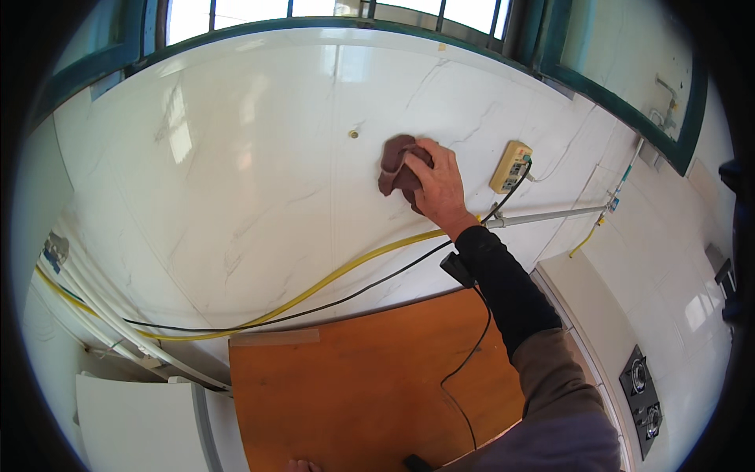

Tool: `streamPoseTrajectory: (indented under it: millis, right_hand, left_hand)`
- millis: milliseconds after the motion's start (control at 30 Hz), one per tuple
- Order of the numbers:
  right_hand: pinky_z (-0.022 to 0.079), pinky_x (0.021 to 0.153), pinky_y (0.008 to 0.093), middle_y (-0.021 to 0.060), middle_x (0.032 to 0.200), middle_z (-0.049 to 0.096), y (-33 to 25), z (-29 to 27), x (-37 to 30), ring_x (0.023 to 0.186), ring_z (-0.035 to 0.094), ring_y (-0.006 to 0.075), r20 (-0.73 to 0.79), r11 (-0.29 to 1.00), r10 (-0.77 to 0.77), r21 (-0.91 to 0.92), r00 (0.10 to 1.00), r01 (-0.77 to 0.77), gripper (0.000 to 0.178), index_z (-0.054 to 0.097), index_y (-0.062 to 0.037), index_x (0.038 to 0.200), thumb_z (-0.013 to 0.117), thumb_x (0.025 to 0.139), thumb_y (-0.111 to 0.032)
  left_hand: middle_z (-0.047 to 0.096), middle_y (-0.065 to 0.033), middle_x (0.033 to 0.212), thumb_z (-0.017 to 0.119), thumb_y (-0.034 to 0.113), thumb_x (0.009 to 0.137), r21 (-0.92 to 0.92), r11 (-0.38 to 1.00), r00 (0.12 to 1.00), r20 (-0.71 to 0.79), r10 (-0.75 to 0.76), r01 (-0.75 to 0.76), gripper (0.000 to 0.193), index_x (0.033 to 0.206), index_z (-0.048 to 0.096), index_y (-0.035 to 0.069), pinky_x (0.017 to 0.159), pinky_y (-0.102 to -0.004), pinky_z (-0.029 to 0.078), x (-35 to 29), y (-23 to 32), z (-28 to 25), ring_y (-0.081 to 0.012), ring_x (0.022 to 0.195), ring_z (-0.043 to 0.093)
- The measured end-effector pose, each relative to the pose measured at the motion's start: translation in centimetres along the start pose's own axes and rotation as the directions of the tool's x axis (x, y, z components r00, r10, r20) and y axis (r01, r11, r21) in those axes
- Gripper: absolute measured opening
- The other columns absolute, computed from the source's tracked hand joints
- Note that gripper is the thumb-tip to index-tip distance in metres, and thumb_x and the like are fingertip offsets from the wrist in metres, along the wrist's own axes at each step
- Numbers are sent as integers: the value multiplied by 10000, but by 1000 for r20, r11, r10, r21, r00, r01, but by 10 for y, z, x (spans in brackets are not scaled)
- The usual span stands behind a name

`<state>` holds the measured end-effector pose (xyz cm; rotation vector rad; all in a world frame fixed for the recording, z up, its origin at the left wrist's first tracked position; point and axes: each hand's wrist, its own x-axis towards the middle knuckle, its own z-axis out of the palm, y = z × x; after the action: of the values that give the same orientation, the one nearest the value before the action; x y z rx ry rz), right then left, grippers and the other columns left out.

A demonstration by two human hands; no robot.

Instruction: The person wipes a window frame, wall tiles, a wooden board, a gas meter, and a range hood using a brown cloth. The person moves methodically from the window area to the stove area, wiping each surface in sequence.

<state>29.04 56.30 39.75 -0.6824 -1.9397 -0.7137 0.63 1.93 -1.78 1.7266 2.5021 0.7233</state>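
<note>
Brown rag [397,167] pressed flat on white wall tile [259,157] under right hand [437,185], fingers clamped over it. Beige socket box [510,166] just beside; yellow hose [346,271] and black cable [370,287] below. Left hand [303,466] barely visible at orange board [370,385] edge, grip unclear.

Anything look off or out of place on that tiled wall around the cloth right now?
Mainly the loose lines: a yellow hose and a black cable sag unclipped across the tiled wall below the right hand, which presses a brown cloth. No visible spill or cracked tile.
</note>
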Motion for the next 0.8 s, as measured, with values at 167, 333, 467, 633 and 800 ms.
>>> streamPoseTrajectory:
  millis: [167,333,467,633,800]
  right_hand:
    - [447,1110,505,207,1463,521,65,-16,25,1311,503,449,-279,962,233,-73,932,-263,570,603,-55,1387,756,840,-1]
    - [411,1118,530,289,1415,494,101,-22,13,1301,492,486,-384,863,452,-41,805,-503,521,523,39,1401,737,943,-89]
    - [407,1113,537,314,1373,483,93,-13,-22,1277,489,500,-313,783,586,-19,748,-622,576,462,55,1447,729,963,-105]
    - [406,1139,536,336,1401,452,63,4,-62,1316,468,525,-220,692,716,89,663,-717,644,395,66,1505,717,971,-98]
    - [411,1137,540,350,1406,442,65,-8,-61,1290,485,552,-94,667,737,254,669,-700,713,362,33,1547,736,959,-122]
  left_hand:
    - [646,-170,935,674,231,942,33,999,994,98,-44,41,169,865,646,83,731,-543,553,-4,-5,7,-398,857,647]
    - [632,-165,910,689,225,921,-16,998,990,125,-66,68,151,854,638,100,718,-538,544,-7,-6,7,-396,840,640]
    - [623,-159,902,692,230,917,-3,998,993,102,-64,65,166,837,620,104,721,-540,539,-3,-3,4,-396,838,635]
    - [592,-154,843,710,157,892,0,999,998,-44,41,-42,162,803,584,107,637,-516,526,-2,-4,5,-384,759,615]
    - [558,-152,800,708,97,871,14,995,979,-175,103,-102,167,788,564,113,567,-500,500,0,-2,6,-378,697,593]
